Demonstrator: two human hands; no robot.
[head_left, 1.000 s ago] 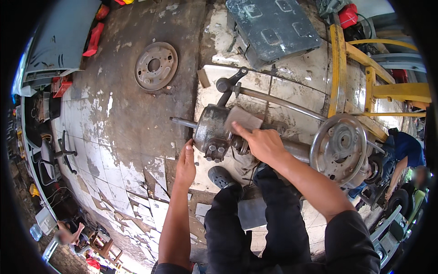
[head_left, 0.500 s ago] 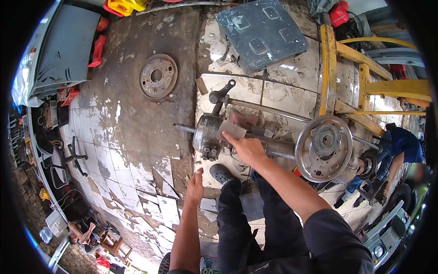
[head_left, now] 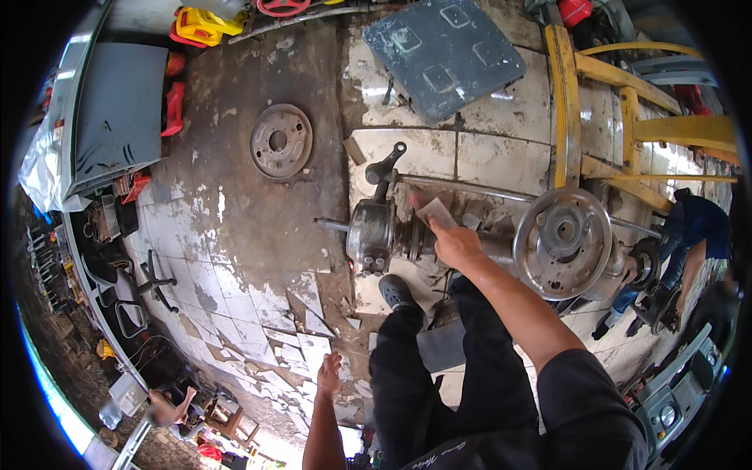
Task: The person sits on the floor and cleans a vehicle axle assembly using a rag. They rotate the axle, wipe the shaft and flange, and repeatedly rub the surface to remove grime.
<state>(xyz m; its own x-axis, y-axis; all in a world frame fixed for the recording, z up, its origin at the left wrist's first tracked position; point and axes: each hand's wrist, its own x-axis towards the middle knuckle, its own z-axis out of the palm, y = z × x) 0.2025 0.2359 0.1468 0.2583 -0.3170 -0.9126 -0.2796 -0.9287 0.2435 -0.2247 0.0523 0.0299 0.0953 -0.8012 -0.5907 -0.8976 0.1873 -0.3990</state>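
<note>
My right hand [head_left: 458, 244] grips a flat, folded piece of sandpaper [head_left: 439, 211], grey-brown on top, with a pinkish part beyond it. It is over the middle of a dark, greasy vehicle axle assembly lying on the tiles. Left of that hand sits the rounded metal housing [head_left: 371, 235], with a splined shaft [head_left: 330, 225] sticking out leftward and a lever arm [head_left: 385, 163] at its top. A long steel rod [head_left: 470, 186] runs rightward behind the hand. My left hand [head_left: 330, 374] hangs in the air over broken tiles, fingers loosely curled and apart, holding nothing.
A round steel plate [head_left: 564, 243] stands on the axle's right part; another [head_left: 281, 141] lies on the floor. Beyond are a dark blue metal box [head_left: 444, 61] and a yellow frame [head_left: 564, 117]. A co-worker [head_left: 701, 227] bends over parts at right. Broken tiles [head_left: 313, 352] lie left of my feet.
My right hand has moved right, taking the sandpaper off the rounded housing. My left hand has dropped lower and its fingers have curled. The whole view has shifted slightly.
</note>
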